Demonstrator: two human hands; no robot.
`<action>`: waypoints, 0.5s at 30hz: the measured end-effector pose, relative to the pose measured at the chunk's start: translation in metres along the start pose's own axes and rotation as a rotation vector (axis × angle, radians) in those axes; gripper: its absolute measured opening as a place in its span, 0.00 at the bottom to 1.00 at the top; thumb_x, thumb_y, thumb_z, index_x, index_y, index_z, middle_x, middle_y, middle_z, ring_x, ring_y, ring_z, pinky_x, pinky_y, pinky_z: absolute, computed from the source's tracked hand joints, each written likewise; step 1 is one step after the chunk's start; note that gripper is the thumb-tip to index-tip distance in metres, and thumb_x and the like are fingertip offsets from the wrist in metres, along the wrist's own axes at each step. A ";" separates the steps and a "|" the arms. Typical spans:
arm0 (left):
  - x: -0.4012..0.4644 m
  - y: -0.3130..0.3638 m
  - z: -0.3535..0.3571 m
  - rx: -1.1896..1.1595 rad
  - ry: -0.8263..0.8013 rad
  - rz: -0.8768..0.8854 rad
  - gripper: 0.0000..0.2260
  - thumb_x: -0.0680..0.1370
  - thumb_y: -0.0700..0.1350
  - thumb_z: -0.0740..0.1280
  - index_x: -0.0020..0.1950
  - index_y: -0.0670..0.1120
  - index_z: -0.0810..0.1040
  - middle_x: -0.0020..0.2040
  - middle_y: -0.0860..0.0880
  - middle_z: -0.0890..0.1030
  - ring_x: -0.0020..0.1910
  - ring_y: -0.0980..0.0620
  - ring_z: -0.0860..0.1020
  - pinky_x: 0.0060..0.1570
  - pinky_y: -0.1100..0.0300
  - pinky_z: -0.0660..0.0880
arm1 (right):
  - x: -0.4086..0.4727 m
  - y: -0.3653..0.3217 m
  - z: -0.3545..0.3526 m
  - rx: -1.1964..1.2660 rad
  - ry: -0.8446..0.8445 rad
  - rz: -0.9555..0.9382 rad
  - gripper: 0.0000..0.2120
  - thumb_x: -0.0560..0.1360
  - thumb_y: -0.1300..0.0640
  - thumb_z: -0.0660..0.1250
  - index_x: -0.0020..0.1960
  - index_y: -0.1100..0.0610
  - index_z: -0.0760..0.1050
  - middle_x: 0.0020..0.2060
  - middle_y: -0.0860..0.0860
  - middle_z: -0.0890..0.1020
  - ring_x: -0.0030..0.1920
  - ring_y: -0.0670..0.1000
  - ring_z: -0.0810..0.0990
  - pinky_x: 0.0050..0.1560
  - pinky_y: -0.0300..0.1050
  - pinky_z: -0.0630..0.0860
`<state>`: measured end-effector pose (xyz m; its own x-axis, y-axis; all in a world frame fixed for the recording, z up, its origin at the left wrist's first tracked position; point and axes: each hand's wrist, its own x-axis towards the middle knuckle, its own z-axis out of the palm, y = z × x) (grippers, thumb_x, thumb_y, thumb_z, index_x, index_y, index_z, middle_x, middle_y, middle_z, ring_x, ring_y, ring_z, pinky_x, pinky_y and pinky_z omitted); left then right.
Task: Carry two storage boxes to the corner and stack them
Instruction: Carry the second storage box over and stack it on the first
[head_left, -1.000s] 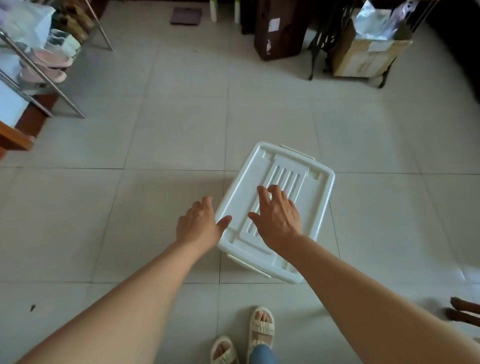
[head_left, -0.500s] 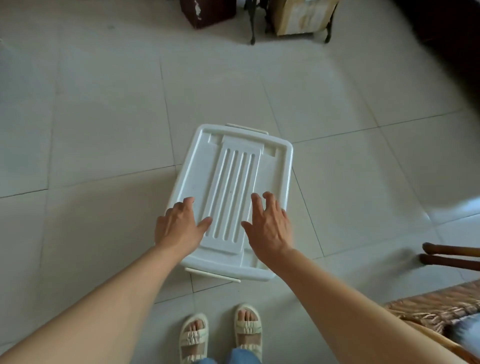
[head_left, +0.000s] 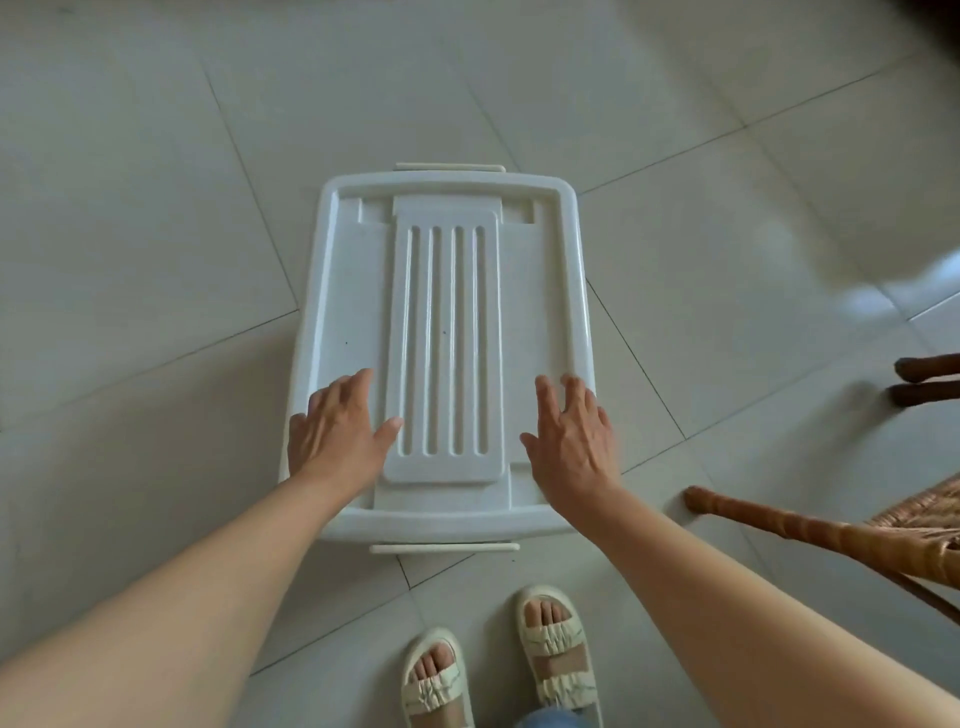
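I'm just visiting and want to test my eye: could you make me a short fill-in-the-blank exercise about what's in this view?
1. Both hands lie spread on the lid of a storage box whose colour is ____.
2. The raised panel on the lid has ____ long slots.
3. The left hand and right hand are on the end of the lid ____ to the person's sandals.
4. The wicker chair stands on the person's ____ side.

Missing words: white; four; nearest; right
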<state>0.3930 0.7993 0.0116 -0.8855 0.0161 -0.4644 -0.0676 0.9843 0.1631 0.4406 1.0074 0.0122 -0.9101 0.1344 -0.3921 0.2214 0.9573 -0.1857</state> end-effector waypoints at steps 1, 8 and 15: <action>0.004 -0.004 0.005 0.006 0.007 -0.001 0.28 0.79 0.54 0.58 0.76 0.48 0.55 0.76 0.48 0.60 0.74 0.45 0.59 0.68 0.47 0.61 | 0.003 0.002 0.007 -0.004 0.007 0.013 0.28 0.77 0.52 0.63 0.73 0.57 0.57 0.68 0.58 0.63 0.63 0.58 0.67 0.63 0.49 0.65; 0.036 -0.030 0.029 0.061 0.088 -0.072 0.28 0.77 0.55 0.61 0.75 0.50 0.56 0.76 0.47 0.58 0.73 0.43 0.58 0.67 0.45 0.61 | 0.033 0.020 0.042 -0.048 0.092 0.056 0.26 0.79 0.55 0.59 0.74 0.57 0.54 0.73 0.60 0.57 0.69 0.60 0.62 0.67 0.51 0.62; 0.060 -0.047 0.043 0.052 0.117 -0.181 0.29 0.78 0.54 0.60 0.76 0.53 0.51 0.77 0.44 0.51 0.72 0.40 0.56 0.68 0.42 0.59 | 0.054 0.036 0.065 -0.040 0.105 0.125 0.28 0.79 0.64 0.51 0.77 0.55 0.48 0.76 0.60 0.49 0.74 0.62 0.53 0.73 0.52 0.54</action>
<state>0.3630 0.7616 -0.0611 -0.9088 -0.1791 -0.3769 -0.2091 0.9771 0.0398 0.4224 1.0325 -0.0744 -0.9085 0.2767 -0.3133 0.3227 0.9407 -0.1048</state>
